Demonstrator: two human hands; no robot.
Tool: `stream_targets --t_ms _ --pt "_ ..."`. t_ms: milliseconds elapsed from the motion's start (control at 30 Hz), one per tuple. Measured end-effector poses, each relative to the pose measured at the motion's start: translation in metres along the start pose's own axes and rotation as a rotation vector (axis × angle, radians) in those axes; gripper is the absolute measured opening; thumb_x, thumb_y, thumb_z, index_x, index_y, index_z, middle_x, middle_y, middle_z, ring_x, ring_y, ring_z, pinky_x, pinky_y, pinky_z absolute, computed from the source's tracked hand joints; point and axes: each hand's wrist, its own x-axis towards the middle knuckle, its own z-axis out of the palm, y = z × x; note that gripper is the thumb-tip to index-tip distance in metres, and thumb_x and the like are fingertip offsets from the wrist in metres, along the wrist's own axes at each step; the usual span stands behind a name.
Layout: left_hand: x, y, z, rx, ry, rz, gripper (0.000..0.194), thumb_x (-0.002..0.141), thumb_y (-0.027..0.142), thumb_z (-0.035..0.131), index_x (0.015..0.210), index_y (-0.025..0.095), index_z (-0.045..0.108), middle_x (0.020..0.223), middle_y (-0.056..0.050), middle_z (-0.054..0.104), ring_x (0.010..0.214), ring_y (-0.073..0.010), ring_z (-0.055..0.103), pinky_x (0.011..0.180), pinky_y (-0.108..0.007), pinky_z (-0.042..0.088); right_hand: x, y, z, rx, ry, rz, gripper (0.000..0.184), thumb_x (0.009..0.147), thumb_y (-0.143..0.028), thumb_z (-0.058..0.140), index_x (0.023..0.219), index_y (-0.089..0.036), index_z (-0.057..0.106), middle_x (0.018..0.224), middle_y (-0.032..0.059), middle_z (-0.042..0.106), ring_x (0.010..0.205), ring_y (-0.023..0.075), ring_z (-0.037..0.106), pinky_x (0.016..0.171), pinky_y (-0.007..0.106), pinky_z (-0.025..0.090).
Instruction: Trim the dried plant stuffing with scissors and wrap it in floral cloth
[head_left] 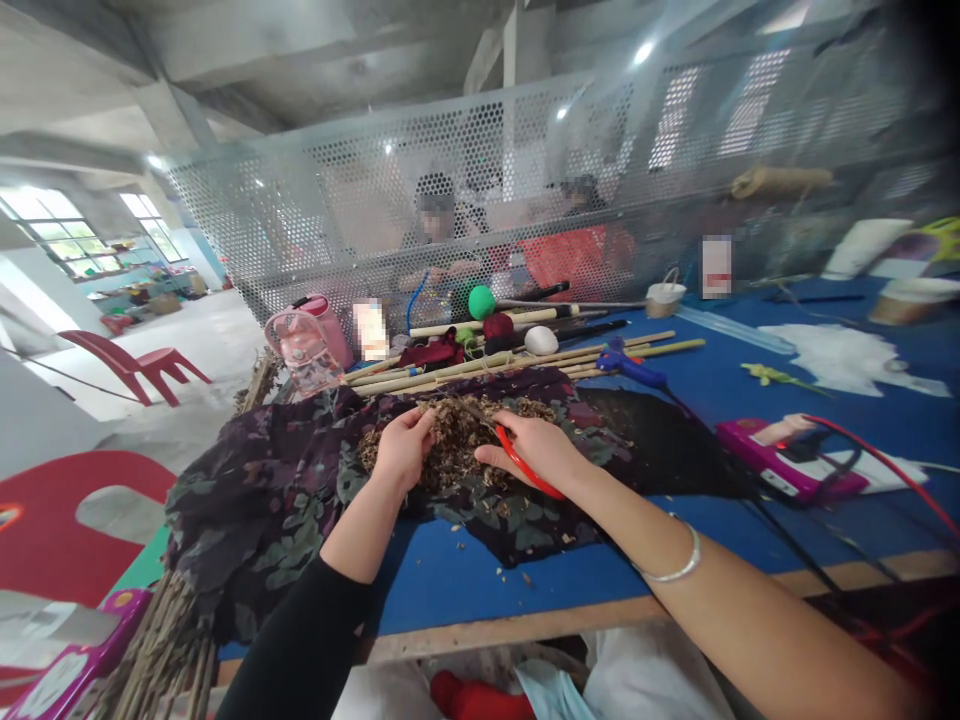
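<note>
Pinching brown dried plant bits, the left hand's (405,447) fingertips meet; the right hand's (534,450) curl around red-handled metal scissors (517,458) over the pile

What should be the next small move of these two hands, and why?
Probably one careful snip: the right hand holds the red-handled scissors, blades over the dried plant pieces, and the left hand has its fingertips drawn together at the same heap, seemingly placed to steady a piece.
</note>
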Motion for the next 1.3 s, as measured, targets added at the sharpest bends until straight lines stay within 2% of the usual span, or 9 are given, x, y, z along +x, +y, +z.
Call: stream_targets --t_ms 133,233,333,500,667,833,933,1067,1300 --pt "-0.003 0.003 0.005 -0.228 0.006 0.015 0.016 0.060 0.014 0.070 0.071 0.013 0.058 0.066 0.002 0.059 0.053 -0.0032 0.049 0.054 -0.015 0.040 0.000 0.002 0.008 0.025 0.009 -0.083 0.062 0.073 -0.068 0.048 0.110 -0.019 0.052 0.087 0.0085 0.064 0.079 0.0226 0.062 0.063 0.027 0.042" --pt "-0.009 0.003 0.013 -0.271 -0.002 0.015 0.022 0.058 0.007 0.067 0.075 0.014 0.056 0.072 0.001 0.061 0.058 -0.0044 0.054 0.056 -0.015 0.042 0.000 0.001 0.011 0.017 0.041 -0.122 0.065 0.071 -0.068 0.051 0.113 -0.018 0.051 0.100 0.0125 0.062 0.091 0.0257 0.060 0.075 0.032 0.044" --pt "-0.015 0.000 0.020 -0.253 -0.003 -0.003 0.031 0.055 0.004 0.064 0.082 0.016 0.052 0.074 0.002 0.063 0.062 -0.0060 0.057 0.060 -0.018 0.045 -0.001 -0.004 0.009 0.025 0.047 -0.131 0.065 0.071 -0.066 0.053 0.115 -0.017 0.052 0.102 0.0133 0.062 0.095 0.0259 0.059 0.080 0.033 0.043" --pt "-0.019 -0.003 0.025 -0.165 0.031 0.030 0.037 0.053 0.004 0.061 0.085 0.018 0.048 0.076 0.002 0.065 0.067 -0.0088 0.061 0.064 -0.021 0.047 -0.003 -0.013 0.003 0.002 0.028 -0.066 0.058 0.073 -0.067 0.050 0.107 -0.021 0.057 0.090 0.0087 0.067 0.083 0.0228 0.063 0.068 0.028 0.044" --pt "-0.019 0.001 0.022 -0.079 0.049 0.016 0.030 0.053 0.005 0.061 0.080 0.016 0.052 0.074 0.000 0.064 0.067 -0.0095 0.060 0.064 -0.021 0.048 -0.003 -0.013 0.003 -0.142 0.005 -0.023 0.055 0.072 -0.074 0.042 0.085 -0.024 0.062 0.068 0.0053 0.068 0.070 0.0240 0.065 0.058 0.028 0.041" --pt "-0.019 0.007 0.018 -0.170 0.050 -0.089 0.015 0.063 0.016 0.059 0.077 0.014 0.057 0.084 -0.004 0.063 0.071 -0.0107 0.058 0.064 -0.024 0.050 -0.002 -0.008 0.004 -0.212 0.022 -0.022 0.059 0.071 -0.077 0.038 0.080 -0.024 0.063 0.068 0.0067 0.069 0.071 0.0242 0.066 0.058 0.028 0.041" --pt "-0.018 0.006 0.016 -0.202 0.059 -0.095 0.013 0.069 0.024 0.061 0.077 0.014 0.059 0.087 -0.004 0.063 0.074 -0.0107 0.057 0.063 -0.024 0.051 -0.001 -0.007 0.004 -0.244 0.028 -0.016 0.061 0.071 -0.077 0.037 0.081 -0.023 0.063 0.068 0.0071 0.068 0.069 0.0237 0.065 0.057 0.027 0.040" --pt "-0.014 -0.001 0.015 -0.124 0.088 -0.048 0.015 0.065 0.021 0.069 0.073 0.012 0.060 0.084 -0.005 0.063 0.071 -0.0079 0.056 0.061 -0.017 0.047 -0.001 -0.006 0.005 -0.246 0.017 -0.046 0.060 0.074 -0.075 0.035 0.079 -0.022 0.062 0.067 0.0072 0.068 0.068 0.0236 0.065 0.056 0.027 0.040" --pt "-0.013 -0.003 0.014 -0.124 0.119 -0.061 0.016 0.062 0.020 0.071 0.074 0.012 0.064 0.082 -0.005 0.064 0.066 -0.0068 0.054 0.059 -0.017 0.047 -0.002 -0.008 0.004 -0.213 -0.029 -0.038 0.056 0.077 -0.073 0.035 0.078 -0.022 0.058 0.069 0.0072 0.068 0.068 0.0230 0.065 0.056 0.026 0.039"
